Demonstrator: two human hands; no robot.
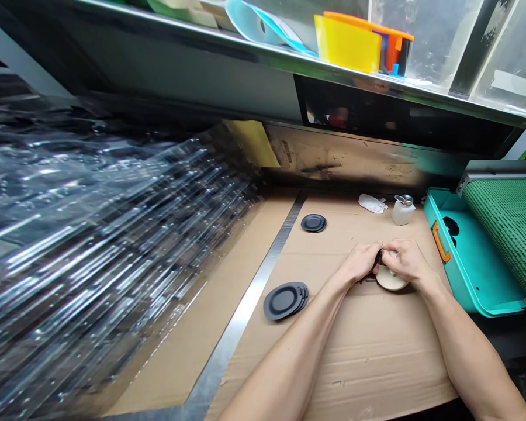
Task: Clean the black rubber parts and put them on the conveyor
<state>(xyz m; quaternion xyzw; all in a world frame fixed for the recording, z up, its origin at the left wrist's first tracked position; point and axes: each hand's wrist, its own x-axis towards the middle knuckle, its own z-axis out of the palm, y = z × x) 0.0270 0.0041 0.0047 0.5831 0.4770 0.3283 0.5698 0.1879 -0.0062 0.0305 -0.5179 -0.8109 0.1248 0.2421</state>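
Observation:
My left hand is closed on a small black part, mostly covered by the fingers. Right beside it, my right hand is closed on a bit of white wipe and meets the black part. Under both hands a cream round disc lies on the cardboard, partly hidden. Several flat dark grey round parts lie overlapped to the left of my left forearm. Another small pile of dark round parts sits farther back.
Stacked clear plastic trays, blurred, fill the left side. A pump bottle and crumpled white cloth stand at the back. On the right, a teal bin holds black parts beside a green conveyor belt. Cardboard covers the table.

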